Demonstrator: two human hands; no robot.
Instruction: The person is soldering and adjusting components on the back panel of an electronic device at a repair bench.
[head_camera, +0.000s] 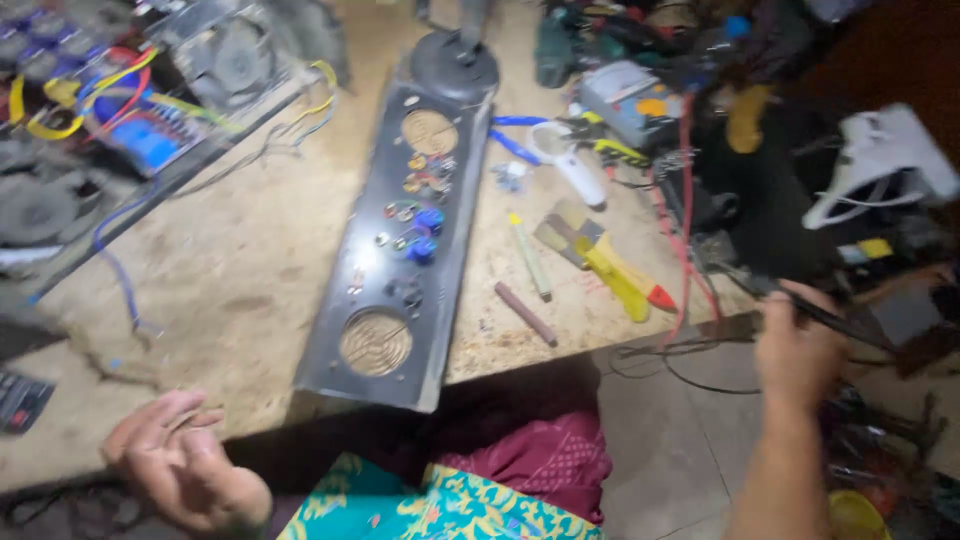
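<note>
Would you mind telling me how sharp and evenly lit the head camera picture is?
Head view: motion blur smears everything, worst on the left hand and right hand; light falls brightly on the wooden table and dark panel, while the right edge sinks into shadow.

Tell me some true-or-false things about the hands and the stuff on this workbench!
1. The right hand grips a thin dark tool. True.
2. The left hand holds a screwdriver. False: it is open and holds nothing.
3. A long dark panel with two round grilles lies on the wooden bench. True.
4. The yellow-handled tool rests on the panel. False: it lies on the bench, to the panel's right.
</note>
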